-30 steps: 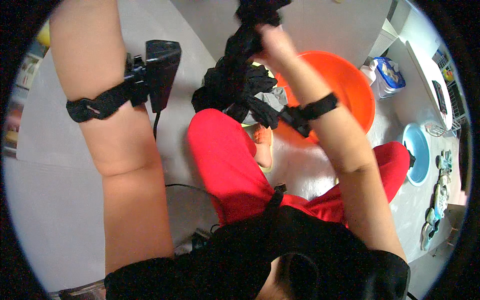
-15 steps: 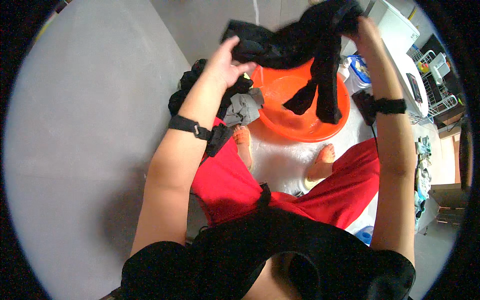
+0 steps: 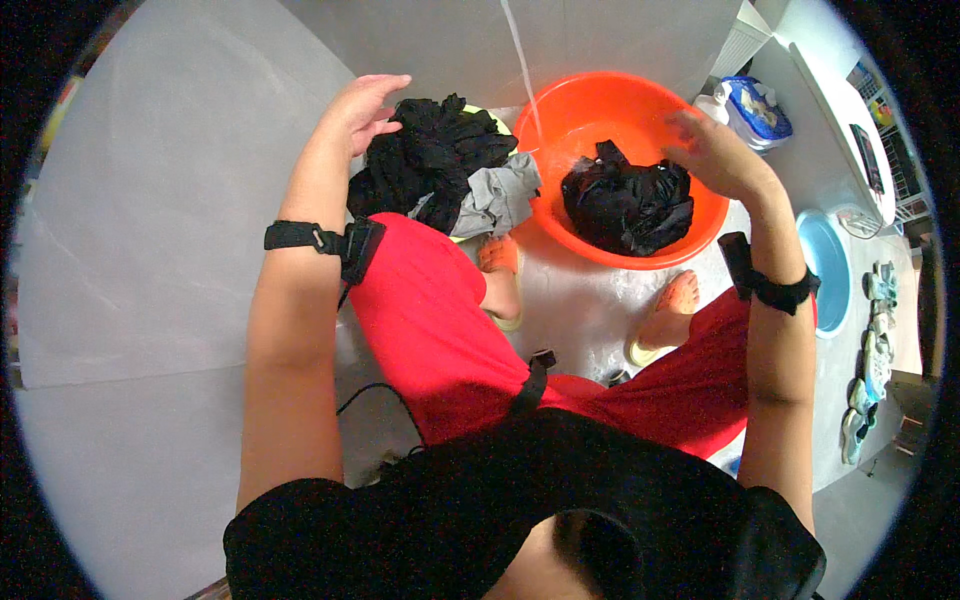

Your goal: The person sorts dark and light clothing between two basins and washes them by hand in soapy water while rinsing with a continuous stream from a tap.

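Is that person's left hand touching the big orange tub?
Apart. The head view shows the left hand off to the left, with a pile of black clothes plainly between it and the orange tub.

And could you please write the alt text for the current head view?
Black cloth lies in an orange tub, with a person's empty right hand at its right. The open left hand is near a pile of black and grey cloth.
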The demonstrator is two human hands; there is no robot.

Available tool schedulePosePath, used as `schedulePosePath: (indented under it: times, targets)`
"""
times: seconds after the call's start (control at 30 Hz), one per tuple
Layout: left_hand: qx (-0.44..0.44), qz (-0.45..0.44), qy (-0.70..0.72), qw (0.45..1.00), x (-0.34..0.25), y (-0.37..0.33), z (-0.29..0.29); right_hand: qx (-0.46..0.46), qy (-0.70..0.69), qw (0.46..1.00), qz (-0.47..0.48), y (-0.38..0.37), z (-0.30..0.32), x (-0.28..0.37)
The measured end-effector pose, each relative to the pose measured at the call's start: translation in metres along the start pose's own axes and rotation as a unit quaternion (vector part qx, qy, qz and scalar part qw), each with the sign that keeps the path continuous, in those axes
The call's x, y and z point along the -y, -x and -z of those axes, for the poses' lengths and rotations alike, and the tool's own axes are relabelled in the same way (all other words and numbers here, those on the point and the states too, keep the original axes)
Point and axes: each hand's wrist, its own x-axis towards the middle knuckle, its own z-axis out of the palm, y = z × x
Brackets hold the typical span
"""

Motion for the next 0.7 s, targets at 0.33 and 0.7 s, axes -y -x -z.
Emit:
schedulePosePath:
  times: [0.33, 0.7]
  targets:
    - [0.038, 0.134, -0.199, 0.97, 0.073, -0.069, -0.006, 0.022, 0.01, 0.999, -0.022, 0.009, -0.006, -0.005]
    - [-0.127, 0.263, -0.352, 0.889, 0.168, -0.112, -0.049, 0.132, -0.008, 0.99, -0.042, -0.01, -0.032, 0.019]
